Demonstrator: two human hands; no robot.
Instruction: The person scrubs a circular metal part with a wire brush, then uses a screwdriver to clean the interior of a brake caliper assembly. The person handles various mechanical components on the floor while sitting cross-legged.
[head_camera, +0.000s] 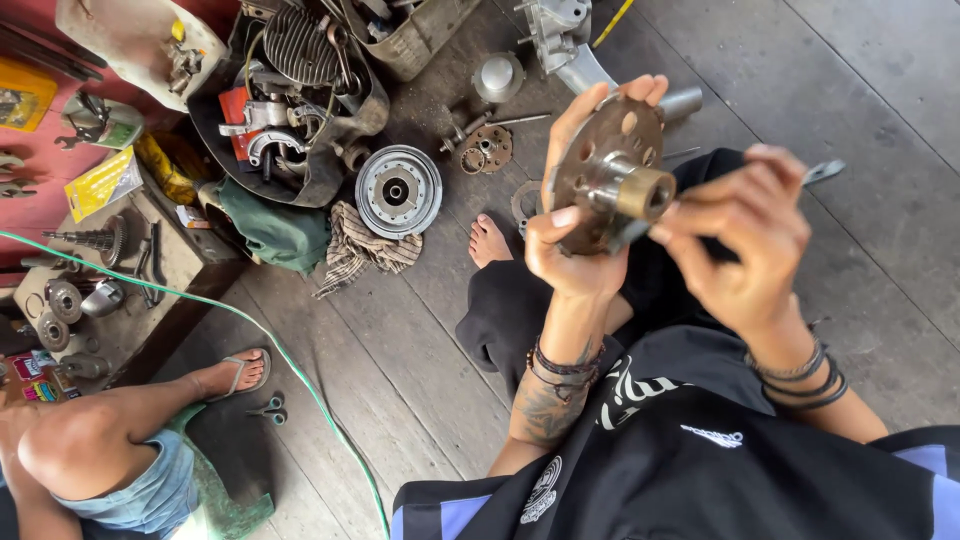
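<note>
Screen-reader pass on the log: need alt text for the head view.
Seen from above, a seated person's left hand holds up a rusty round metal plate with a brass-coloured hub, while the right hand works at the hub with a thin metal tool. Engine parts litter the wooden plank floor, including a grey ribbed metal disc.

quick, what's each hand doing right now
Left hand: closed around the rusty round metal plate, holding it up.
Right hand: fingers pinched at the plate's brass hub; a thin tool shows behind.
</note>
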